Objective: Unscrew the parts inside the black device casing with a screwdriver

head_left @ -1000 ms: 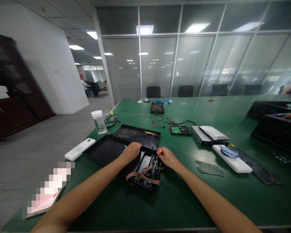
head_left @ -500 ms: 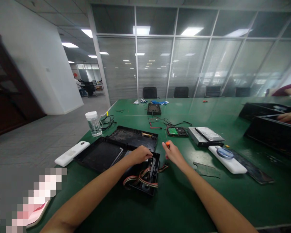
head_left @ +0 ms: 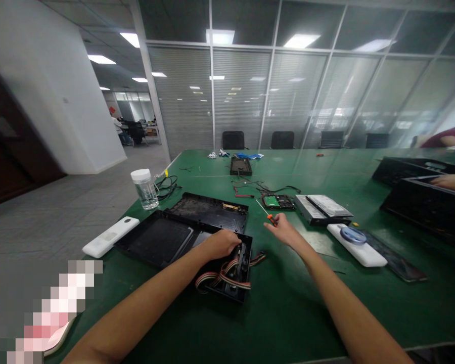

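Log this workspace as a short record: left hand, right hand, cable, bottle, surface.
Left hand: curled over the black case; grip unclear
Right hand: holds orange-handled screwdriver, shaft clear of the case
Striped cable: draped across the case, one end past its right edge
Bottle: upright, white-lidded, beyond the case's left part
Surface: green tabletop

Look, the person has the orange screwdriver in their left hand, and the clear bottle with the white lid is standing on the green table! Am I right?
Almost! The orange screwdriver is in the person's right hand, not the left hand, as the head view shows. The clear bottle with the white lid is indeed standing on the green table.
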A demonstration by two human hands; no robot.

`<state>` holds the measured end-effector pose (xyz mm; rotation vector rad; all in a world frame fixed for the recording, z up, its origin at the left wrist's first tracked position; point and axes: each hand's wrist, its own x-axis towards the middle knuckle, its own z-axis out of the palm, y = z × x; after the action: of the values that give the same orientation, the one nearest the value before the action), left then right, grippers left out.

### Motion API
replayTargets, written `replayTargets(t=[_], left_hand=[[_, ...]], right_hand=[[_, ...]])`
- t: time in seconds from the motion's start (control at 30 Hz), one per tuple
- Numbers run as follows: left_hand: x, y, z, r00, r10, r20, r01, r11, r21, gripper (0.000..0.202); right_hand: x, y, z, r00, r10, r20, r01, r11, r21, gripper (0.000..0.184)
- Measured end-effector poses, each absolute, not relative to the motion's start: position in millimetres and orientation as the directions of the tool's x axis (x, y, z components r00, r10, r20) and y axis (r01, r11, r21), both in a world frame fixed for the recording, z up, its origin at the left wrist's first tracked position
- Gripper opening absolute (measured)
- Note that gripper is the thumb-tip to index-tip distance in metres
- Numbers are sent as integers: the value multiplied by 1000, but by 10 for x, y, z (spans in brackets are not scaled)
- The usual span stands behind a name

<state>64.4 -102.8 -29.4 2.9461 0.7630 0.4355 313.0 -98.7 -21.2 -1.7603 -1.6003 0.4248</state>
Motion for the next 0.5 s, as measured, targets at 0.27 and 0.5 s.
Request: replayTargets(t=[0.27, 0.5], left_hand=[[625, -1007, -327, 787, 551, 278, 495, -832, 248, 17], [658, -1077, -256, 739, 637, 220, 559, -762, 327, 16]], right_hand=[[3500, -1093, 120, -100, 961, 259, 520, 272, -809, 28], [3149, -1289, 173, -33, 819, 573, 633, 461, -622, 35]])
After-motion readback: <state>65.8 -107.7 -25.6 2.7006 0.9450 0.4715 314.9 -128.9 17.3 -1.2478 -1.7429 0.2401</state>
